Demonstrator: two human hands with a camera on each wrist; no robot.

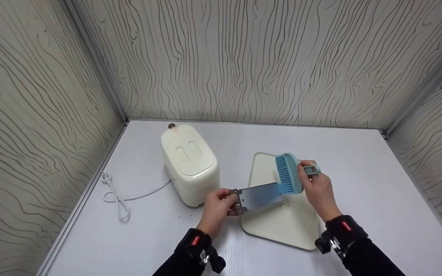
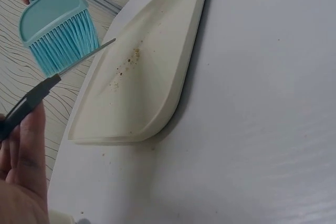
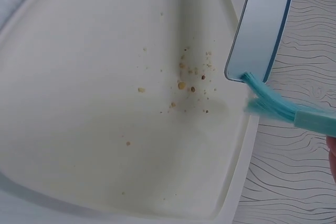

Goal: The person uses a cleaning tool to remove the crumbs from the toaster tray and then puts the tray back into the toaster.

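Observation:
My left hand (image 1: 216,210) pinches the dark end of a flat metal crumb tray (image 1: 260,197), held tilted above a cream, rounded-cornered board or pan (image 1: 278,228). In my right hand (image 1: 319,191) is the handle of a light-blue brush (image 1: 291,173). Its bristles (image 3: 273,103) meet the far end of the metal tray and bend there in the right wrist view. Brown and yellowish crumbs (image 3: 192,80) lie scattered over the cream pan below. From the left wrist view the metal tray shows almost edge-on, beside the brush bristles (image 2: 65,45).
A cream toaster (image 1: 191,168) with a lidded top stands left of the pan. Its white cord and plug (image 1: 119,203) trail across the table (image 1: 148,245) to the left. A few loose crumbs lie near the toaster. Patterned walls (image 1: 244,61) enclose the table's back and sides.

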